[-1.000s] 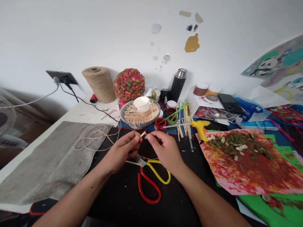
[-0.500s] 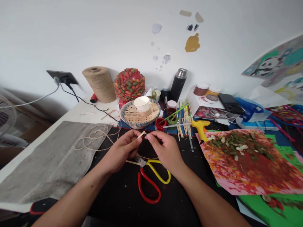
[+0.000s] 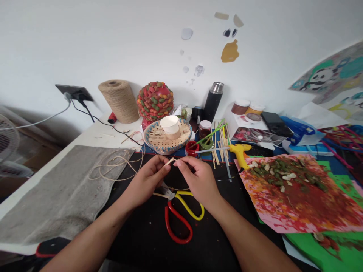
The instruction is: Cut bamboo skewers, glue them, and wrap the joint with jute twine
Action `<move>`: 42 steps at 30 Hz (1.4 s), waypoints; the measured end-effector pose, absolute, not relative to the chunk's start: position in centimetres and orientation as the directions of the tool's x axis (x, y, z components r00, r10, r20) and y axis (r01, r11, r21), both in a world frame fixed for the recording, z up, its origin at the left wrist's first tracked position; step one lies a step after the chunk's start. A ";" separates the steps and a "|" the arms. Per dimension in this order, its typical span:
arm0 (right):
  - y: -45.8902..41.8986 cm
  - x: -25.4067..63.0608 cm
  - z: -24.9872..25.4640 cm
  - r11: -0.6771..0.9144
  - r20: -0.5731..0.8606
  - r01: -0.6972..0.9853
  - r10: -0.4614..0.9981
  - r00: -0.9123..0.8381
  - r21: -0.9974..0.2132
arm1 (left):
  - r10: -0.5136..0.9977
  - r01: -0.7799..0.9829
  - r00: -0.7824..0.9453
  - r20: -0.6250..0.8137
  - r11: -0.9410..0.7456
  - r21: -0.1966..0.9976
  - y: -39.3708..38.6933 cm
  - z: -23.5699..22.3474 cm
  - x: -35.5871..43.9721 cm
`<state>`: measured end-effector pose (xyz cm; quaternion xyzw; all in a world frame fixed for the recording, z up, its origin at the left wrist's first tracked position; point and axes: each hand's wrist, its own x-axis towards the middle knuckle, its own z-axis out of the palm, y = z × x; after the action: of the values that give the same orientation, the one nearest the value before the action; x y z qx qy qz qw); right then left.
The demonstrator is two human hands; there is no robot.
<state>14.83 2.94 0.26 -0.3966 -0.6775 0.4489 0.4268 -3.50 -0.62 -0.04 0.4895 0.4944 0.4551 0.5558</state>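
Observation:
My left hand [image 3: 147,179] is closed in a pinch on a thin pale wooden stick [image 3: 169,161], whose tip shows between the fingers. Close against it, my right hand [image 3: 202,182] pinches the end of a string at the stick's tip; the fingers hide much of the join. A strand of twine [image 3: 178,189] passes between the hands below. Under them lie scissors [image 3: 179,230] with one red and one yellow handle, their blades partly covered by my left hand. Loose twine [image 3: 113,166] lies in loops to the left, over a grey cloth [image 3: 56,192].
A woven basket [image 3: 149,141] with a white paper cup [image 3: 169,124] stands ahead. Beside it are paint jars [image 3: 192,149], thin sticks [image 3: 218,147] and a yellow glue gun [image 3: 240,154]. A painted sheet [image 3: 300,204] lies right. A twine spool [image 3: 119,102] stands back left.
Both hands stay almost in place at the stick's tip, with only a slight shift of the fingers. Nothing else has visibly moved.

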 end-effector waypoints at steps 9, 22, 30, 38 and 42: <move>3.0 14.8 0.1 0.285 0.219 0.162 0.917 -0.334 -0.945 | 0.994 -0.039 0.063 -0.086 0.088 0.995 -0.6 -0.2 -3.5; 3.0 14.8 0.3 0.266 0.203 0.141 0.914 -0.351 -0.954 | 0.990 0.045 0.069 -0.127 0.124 0.991 -0.8 0.2 -3.5; 3.0 14.8 0.5 0.272 0.209 0.143 0.914 -0.348 -0.952 | 0.982 0.021 0.125 -0.144 0.142 0.990 -1.0 0.1 -3.3; 3.0 14.7 0.2 0.295 0.222 0.176 0.912 -0.344 -0.939 | 0.964 -0.187 0.201 -0.171 0.210 0.960 -0.8 -0.3 -3.4; 3.0 14.8 0.2 0.284 0.214 0.166 0.913 -0.347 -0.944 | 0.961 -0.209 0.197 -0.196 0.237 0.949 -0.7 -0.4 -3.6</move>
<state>14.75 3.03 0.19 -0.3935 -0.6857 0.4506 0.4145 -3.63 -0.73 -0.37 0.4222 0.4450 0.4511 0.6483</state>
